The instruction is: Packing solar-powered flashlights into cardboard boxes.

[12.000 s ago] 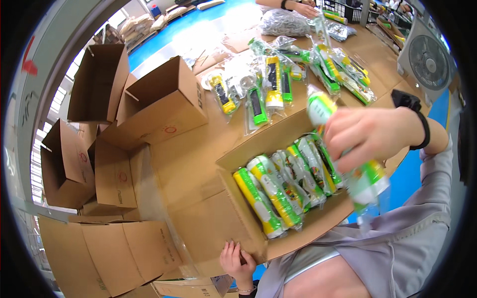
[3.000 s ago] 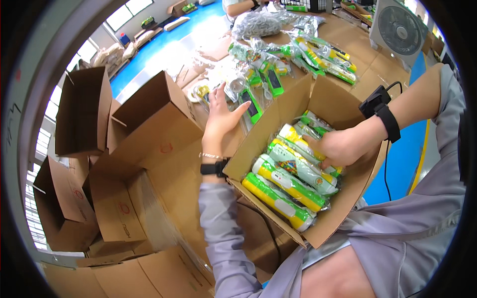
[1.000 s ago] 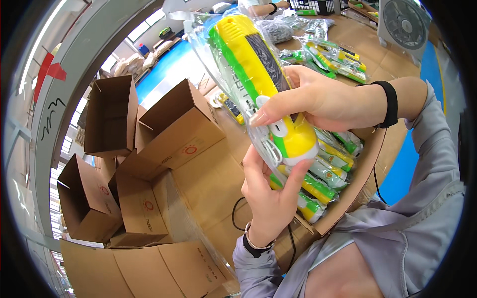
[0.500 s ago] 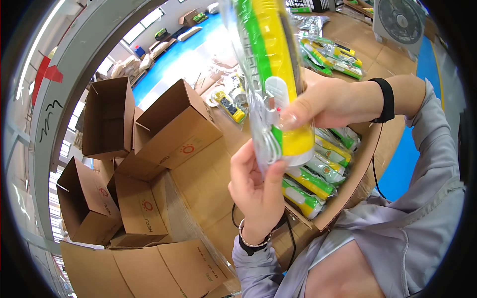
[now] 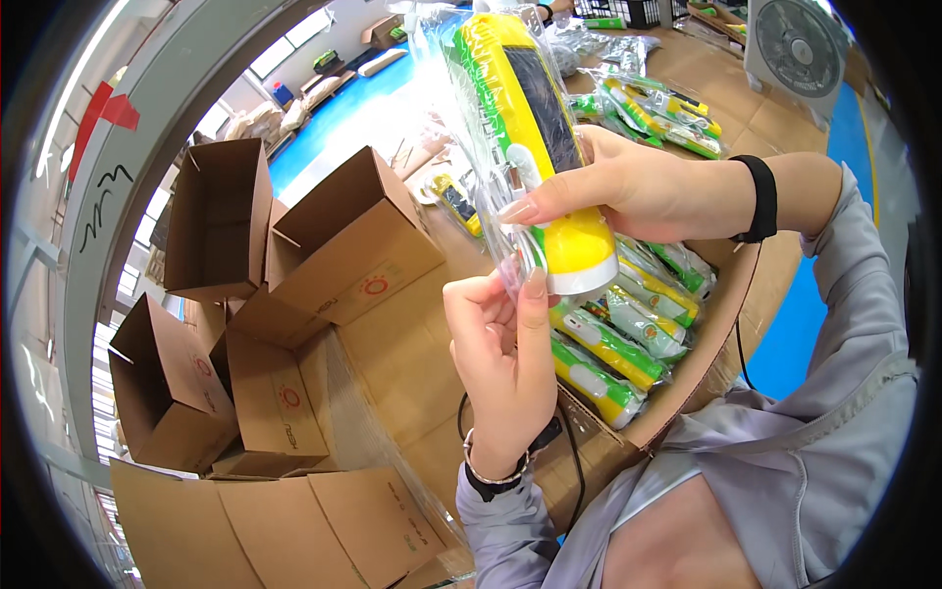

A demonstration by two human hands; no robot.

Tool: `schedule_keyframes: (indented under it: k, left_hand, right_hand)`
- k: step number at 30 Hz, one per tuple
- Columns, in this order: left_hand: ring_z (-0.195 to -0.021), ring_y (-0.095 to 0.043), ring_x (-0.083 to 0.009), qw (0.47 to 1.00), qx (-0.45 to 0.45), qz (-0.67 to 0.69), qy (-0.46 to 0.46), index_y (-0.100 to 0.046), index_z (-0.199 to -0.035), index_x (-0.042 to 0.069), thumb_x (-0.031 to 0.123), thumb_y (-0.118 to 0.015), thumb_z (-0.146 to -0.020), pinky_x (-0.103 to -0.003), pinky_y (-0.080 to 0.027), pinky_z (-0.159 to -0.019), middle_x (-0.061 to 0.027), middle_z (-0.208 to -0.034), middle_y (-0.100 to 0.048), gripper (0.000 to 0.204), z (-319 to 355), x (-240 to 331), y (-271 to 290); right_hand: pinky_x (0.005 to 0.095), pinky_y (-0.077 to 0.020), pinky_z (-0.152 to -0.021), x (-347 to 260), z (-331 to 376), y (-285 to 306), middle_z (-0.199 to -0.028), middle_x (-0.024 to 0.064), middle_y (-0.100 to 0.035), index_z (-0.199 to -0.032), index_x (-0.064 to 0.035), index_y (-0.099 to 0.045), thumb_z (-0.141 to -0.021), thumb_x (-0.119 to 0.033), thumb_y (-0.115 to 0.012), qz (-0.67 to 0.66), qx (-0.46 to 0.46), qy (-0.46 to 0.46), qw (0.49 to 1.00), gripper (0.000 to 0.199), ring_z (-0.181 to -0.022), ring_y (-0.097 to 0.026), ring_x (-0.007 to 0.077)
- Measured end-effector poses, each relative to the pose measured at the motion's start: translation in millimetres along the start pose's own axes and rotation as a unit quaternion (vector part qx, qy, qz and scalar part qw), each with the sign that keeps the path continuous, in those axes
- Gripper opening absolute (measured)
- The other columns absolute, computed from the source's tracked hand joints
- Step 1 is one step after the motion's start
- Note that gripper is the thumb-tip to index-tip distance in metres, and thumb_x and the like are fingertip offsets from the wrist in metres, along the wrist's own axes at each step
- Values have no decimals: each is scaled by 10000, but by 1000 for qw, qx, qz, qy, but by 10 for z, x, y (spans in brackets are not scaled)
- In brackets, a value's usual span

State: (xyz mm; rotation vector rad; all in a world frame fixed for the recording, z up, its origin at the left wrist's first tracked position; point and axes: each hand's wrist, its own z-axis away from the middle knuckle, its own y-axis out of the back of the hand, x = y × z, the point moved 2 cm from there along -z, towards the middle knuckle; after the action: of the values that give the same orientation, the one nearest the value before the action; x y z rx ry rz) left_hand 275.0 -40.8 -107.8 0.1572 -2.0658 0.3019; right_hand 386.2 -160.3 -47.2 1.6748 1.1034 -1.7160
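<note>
A yellow and green flashlight with a dark panel on its side and a white end is held up inside a clear plastic bag. My right hand wraps round its body from the right, thumb across the front. Below, my left hand pinches the bag's lower edge beside a coiled white cable. Directly under the hands, an open carton holds several similar bagged flashlights lying side by side.
Several open cardboard boxes stand on the left, with carton flaps in front. More bagged flashlights lie piled on the far table, near a white fan. A black cable runs beside the carton. Someone else's hand shows at the top.
The flashlight has tilted and moved slightly lower, so its dark panel now faces me. My right thumb has shifted left over it, and my left hand has gone slightly left and down.
</note>
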Motion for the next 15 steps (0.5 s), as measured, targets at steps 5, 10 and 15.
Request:
schedule_keyframes:
  k: [5, 10, 15]
  left_hand:
    - [-740, -598, -107, 994, -26, -105, -21, -453, -966, -17, 160, -527, -959, -268, -519, -665, -79, -816, -591, 192, -35, 5, 83]
    - [-685, -589, -133, 985, 32, -168, 13, -516, -961, -37, 193, -492, -969, -300, -543, -643, -60, -749, -571, 232, 41, 146, 228]
    - [-970, -607, -239, 887, 411, -15, -211, -494, -1233, -54, 125, -545, -911, -335, -529, -696, -196, -1054, -593, 371, 222, 419, 789]
  right_hand:
    - [296, -499, -836, 49, -44, -45, -1073, 46, -624, -1187, -27, -541, -862, -169, -674, -58, -4, 7, 998, 379, -936, -599, 103]
    - [343, -461, -905, 71, 9, -157, -1141, 56, -619, -1190, -43, -540, -944, -399, -519, -158, 26, -54, 986, 433, -966, -602, 150]
    - [283, -483, -824, 151, 163, -101, -1019, 128, -659, -1062, 37, -582, -926, -545, -425, -53, -79, -260, 961, 618, -890, -637, 185]
